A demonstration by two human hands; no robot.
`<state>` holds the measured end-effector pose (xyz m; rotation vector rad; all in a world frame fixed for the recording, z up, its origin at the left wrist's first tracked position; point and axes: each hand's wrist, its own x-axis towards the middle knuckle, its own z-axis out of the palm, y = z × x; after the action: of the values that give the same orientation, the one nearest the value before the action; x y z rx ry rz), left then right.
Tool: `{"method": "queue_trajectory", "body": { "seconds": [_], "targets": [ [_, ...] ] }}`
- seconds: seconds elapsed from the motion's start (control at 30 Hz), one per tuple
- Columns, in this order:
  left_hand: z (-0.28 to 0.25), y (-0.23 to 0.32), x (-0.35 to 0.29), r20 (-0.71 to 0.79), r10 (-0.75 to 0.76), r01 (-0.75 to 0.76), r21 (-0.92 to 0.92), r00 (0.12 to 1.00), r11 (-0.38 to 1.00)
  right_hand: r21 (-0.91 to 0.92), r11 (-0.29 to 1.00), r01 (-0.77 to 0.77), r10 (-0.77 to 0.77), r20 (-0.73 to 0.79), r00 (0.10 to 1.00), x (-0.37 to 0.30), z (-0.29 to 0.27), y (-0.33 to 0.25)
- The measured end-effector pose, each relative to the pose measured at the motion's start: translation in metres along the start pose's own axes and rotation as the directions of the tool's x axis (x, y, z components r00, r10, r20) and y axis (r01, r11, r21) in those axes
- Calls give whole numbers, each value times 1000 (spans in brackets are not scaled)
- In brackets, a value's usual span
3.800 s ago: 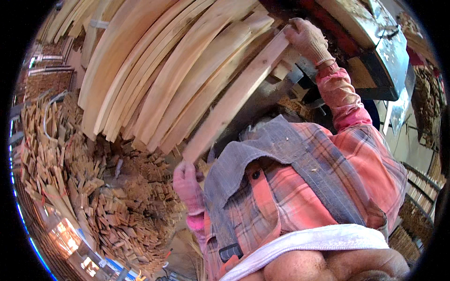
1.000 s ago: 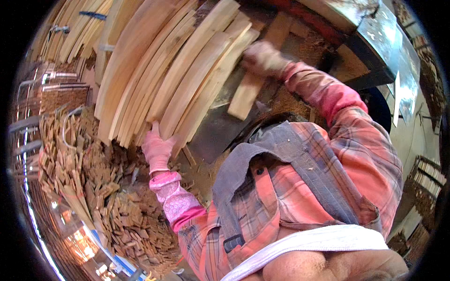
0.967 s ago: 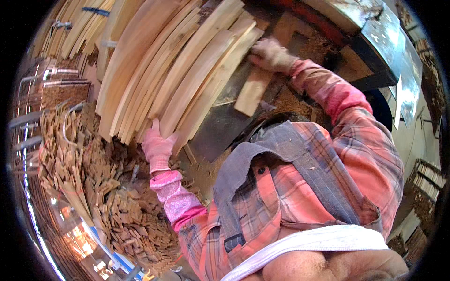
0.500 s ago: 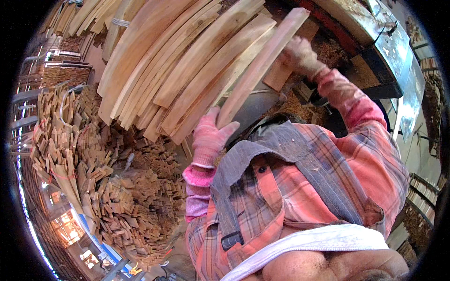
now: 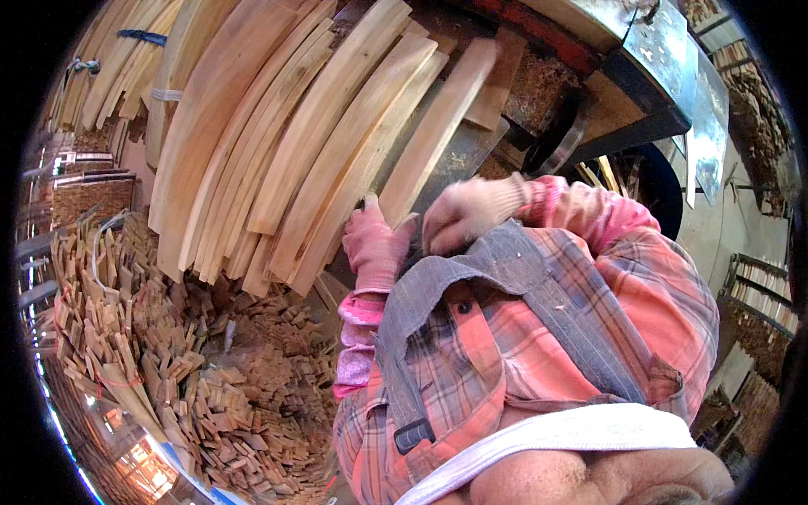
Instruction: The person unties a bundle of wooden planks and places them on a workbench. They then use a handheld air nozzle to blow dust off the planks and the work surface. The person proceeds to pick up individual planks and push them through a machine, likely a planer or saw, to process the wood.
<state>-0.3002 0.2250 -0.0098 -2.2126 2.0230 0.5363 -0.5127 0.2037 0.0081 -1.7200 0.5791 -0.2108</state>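
Note:
A pale wooden plank (image 5: 438, 126) lies slanted at the right edge of a stack of long curved wooden slats (image 5: 278, 143). My left hand (image 5: 374, 244), in a pink glove, grips the plank's near end from below. My right hand (image 5: 467, 217), in a cream glove, is blurred with motion. It hovers just right of the left hand, close to my chest, with its fingers curled. Whether it holds anything is unclear.
A big heap of short wood offcuts (image 5: 210, 370) fills the lower left. A dark metal machine with a steel plate (image 5: 665, 76) stands at the upper right, sawdust beneath it. Bundled slats (image 5: 93, 67) lean at the far left. Stacked wood (image 5: 757, 320) sits at the right rim.
My right hand has let go of the plank's far end and dropped down beside my left hand. The plank now rests against the stack. My left hand stays at its near end.

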Motion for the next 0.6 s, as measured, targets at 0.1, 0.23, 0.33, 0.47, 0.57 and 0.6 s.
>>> {"method": "queue_trajectory", "body": {
  "seconds": [0.1, 0.23, 0.33, 0.47, 0.57, 0.6],
  "targets": [
    [9, 7, 3, 6, -2, 2, 52, 1000, 999, 9, 996, -94, 86, -503, 860, -5, -5, 10],
    [4, 22, 8, 36, 30, -31, 41, 999, 999, -778, 568, -269, -268, -484, 833, 47, -10, 44],
    [28, -11, 9, -160, 321, -329, -28, 933, 944, -787, 548, -282, -256, -479, 840, 65, -14, 68],
    [-11, -60, 15, -488, 236, -172, 173, 840, 970, -745, 601, -288, -313, -551, 773, 56, -37, 75],
    [-38, -102, 22, -360, 110, -19, 247, 926, 969, -780, 573, -252, -420, -544, 727, 44, -81, 107],
    [-31, -113, 24, -362, 106, -24, 224, 926, 974, -806, 523, -278, -439, -534, 722, 37, -102, 124]
  ]
}}
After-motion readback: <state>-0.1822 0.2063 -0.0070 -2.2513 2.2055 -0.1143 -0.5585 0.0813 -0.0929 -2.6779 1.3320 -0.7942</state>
